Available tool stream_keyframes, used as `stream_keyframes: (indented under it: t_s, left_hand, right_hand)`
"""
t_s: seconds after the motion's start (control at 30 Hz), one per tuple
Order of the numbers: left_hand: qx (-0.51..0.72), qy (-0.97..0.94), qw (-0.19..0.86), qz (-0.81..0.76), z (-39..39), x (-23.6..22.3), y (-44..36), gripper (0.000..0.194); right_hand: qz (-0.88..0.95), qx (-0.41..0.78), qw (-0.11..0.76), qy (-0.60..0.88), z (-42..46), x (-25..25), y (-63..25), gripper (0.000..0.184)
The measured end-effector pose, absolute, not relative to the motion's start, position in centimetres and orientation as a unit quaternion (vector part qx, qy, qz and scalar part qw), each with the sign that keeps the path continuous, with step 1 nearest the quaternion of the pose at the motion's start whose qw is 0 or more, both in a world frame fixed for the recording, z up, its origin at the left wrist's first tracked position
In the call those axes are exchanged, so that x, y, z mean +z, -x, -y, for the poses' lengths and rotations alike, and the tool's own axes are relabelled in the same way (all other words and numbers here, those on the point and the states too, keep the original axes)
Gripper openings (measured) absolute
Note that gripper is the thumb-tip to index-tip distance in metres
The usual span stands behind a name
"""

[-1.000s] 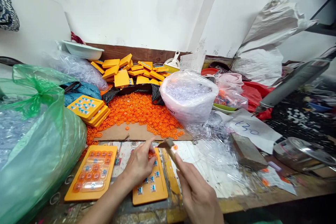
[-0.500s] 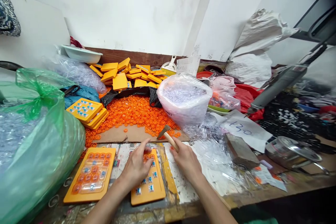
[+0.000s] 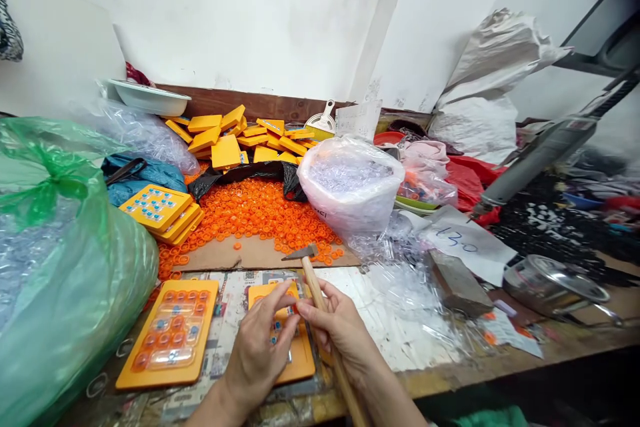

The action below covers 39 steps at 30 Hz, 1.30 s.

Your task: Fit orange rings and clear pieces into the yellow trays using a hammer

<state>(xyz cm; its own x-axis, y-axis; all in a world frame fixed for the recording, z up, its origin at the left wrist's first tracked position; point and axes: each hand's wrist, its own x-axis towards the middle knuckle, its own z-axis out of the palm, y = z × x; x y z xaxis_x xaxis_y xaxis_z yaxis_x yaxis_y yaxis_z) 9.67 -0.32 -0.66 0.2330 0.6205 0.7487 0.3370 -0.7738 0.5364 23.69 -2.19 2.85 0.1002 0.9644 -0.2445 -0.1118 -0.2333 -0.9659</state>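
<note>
My right hand [image 3: 340, 323] is closed round the wooden handle of a hammer [image 3: 314, 287]. The hammer's narrow, pointed metal head rests over the cardboard's front edge. My left hand [image 3: 260, 340] is held over a yellow board [image 3: 303, 363] with small blue-centred pieces set in it, partly covered by the hand. Its thumb and forefinger curve with a gap between them, close to my right fingertips. A tiny orange and dark spot shows where the fingers meet; who holds it is unclear. Left of this lies another yellow board [image 3: 207, 320], fitted with orange rings and clear covers.
Loose orange rings [image 3: 250, 213] heap behind the cardboard [image 3: 210, 257]. Yellow boards [image 3: 225, 152] pile by the wall, and several more stack at left [image 3: 160, 207]. A green bag [image 3: 75, 280] stands left, a white bag [image 3: 350, 180] behind. A metal block [image 3: 457, 283] and lidded pot [image 3: 555, 287] sit right.
My right hand has drawn in to the left with the hammer, whose handle now stands steeper. My left hand has lifted from the board, its fingers now close to my right fingertips.
</note>
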Motion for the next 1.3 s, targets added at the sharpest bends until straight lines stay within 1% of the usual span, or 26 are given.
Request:
stream_keyframes:
  t_s: [0.1, 0.23, 0.33, 0.4, 0.47, 0.57, 0.67, 0.73, 0.83, 0.87, 0.97, 1.03, 1.1, 1.17, 1.23, 1.3]
  left_hand:
    - [0.514, -0.789, 0.147, -0.304, 0.2, -0.9, -9.4, 0.056]
    - [0.467, -0.792, 0.194, -0.342, -0.2, -1.1, -9.1, 0.056]
    - [0.415, -0.793, 0.229, -0.384, -0.7, -0.9, -9.0, 0.055]
    - [0.391, -0.799, 0.234, -0.393, -0.8, -0.9, -9.1, 0.053]
    - [0.385, -0.799, 0.234, -0.399, -0.8, -0.9, -9.2, 0.054]
    - [0.391, -0.792, 0.236, -0.405, -0.6, -1.0, -9.3, 0.056]
    - [0.402, -0.784, 0.237, -0.410, -0.6, -1.1, -9.4, 0.057]
    - [0.404, -0.779, 0.241, -0.414, -0.7, -1.1, -9.4, 0.058]
    - [0.398, -0.776, 0.251, -0.420, -0.8, -1.0, -9.4, 0.057]
    - [0.394, -0.775, 0.255, -0.423, -0.8, -1.0, -9.5, 0.057]
    - [0.387, -0.768, 0.264, -0.437, -0.5, -1.1, -9.7, 0.056]
    - [0.383, -0.765, 0.277, -0.438, -0.4, -0.9, -9.6, 0.058]
    - [0.381, -0.765, 0.276, -0.439, -0.9, -0.3, -9.1, 0.057]
    - [0.383, -0.761, 0.244, -0.463, -2.5, 0.7, -8.2, 0.044]
    - [0.386, -0.747, 0.196, -0.504, -5.0, 1.7, -7.1, 0.023]
    - [0.390, -0.731, 0.183, -0.529, -7.9, 2.5, -6.1, 0.017]
  right_hand:
    - [0.356, 0.568, 0.507, 0.543, 2.5, 2.3, -23.2, 0.061]
    - [0.358, 0.535, 0.521, 0.560, 3.4, 2.4, -23.9, 0.061]
    - [0.418, 0.420, 0.520, 0.615, 5.1, 2.6, -25.3, 0.055]
    - [0.500, 0.302, 0.493, 0.645, 6.5, 2.3, -26.3, 0.046]
    - [0.579, 0.194, 0.467, 0.639, 7.8, 1.6, -26.8, 0.038]
    - [0.669, 0.100, 0.420, 0.605, 9.1, 0.5, -26.8, 0.042]
    - [0.706, 0.066, 0.358, 0.608, 9.2, 0.2, -26.6, 0.047]
    - [0.701, 0.056, 0.374, 0.604, 9.0, 0.4, -26.6, 0.047]
    - [0.690, 0.030, 0.440, 0.574, 8.8, 0.8, -26.5, 0.049]
    - [0.692, 0.024, 0.439, 0.572, 8.8, 0.8, -26.4, 0.050]
    - [0.703, 0.044, 0.379, 0.600, 8.8, 0.4, -26.0, 0.048]
    - [0.682, 0.082, 0.371, 0.625, 8.7, -0.2, -25.8, 0.045]
    - [0.613, 0.137, 0.420, 0.655, 8.6, -0.9, -25.7, 0.037]
    - [0.510, 0.209, 0.484, 0.679, 8.4, -1.6, -26.1, 0.036]
    - [0.424, 0.284, 0.519, 0.686, 8.1, -2.0, -26.7, 0.044]
    - [0.382, 0.355, 0.528, 0.671, 7.9, -2.2, -27.4, 0.053]
